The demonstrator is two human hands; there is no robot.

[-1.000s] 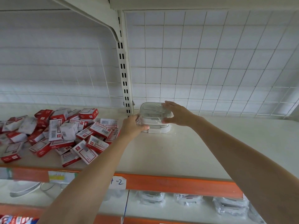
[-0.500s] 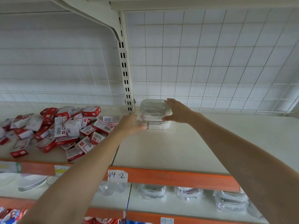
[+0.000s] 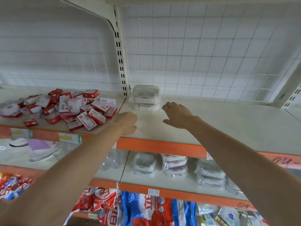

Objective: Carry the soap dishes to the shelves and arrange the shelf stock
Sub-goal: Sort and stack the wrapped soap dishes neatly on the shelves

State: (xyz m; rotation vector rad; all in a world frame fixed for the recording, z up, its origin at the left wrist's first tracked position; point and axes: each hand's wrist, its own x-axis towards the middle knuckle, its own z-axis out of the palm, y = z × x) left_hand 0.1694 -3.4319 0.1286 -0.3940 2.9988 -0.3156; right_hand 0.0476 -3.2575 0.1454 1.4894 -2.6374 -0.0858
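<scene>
Head view, upper shelf bay. The stack of soap dishes (image 3: 145,98) stands at centre frame on the upper shelf (image 3: 219,128), at the back against the wire grid panel (image 3: 203,54) and just right of the slotted upright (image 3: 121,62). From here I read it as a clear lidded dish on top of wrapped white ones; the exact count I cannot tell. Its long axis runs left to right across the frame, parallel to the shelf's orange front edge (image 3: 162,146).

My left hand (image 3: 126,123) and right hand (image 3: 178,115) are both released and hold nothing, fingers loose, over bare shelf in front of the stack. The stack lies above and between them in the frame, touching neither. The right hand is the nearer, its fingertips just beside the stack's lower right corner; the left sits lower and further off.

A heap of red-and-white boxes (image 3: 65,108) fills the left bay. More wrapped dishes (image 3: 174,163) lie on the lower shelf (image 3: 146,179). In my judgement this stack is placed, and any squaring-up would fall to the right hand.
</scene>
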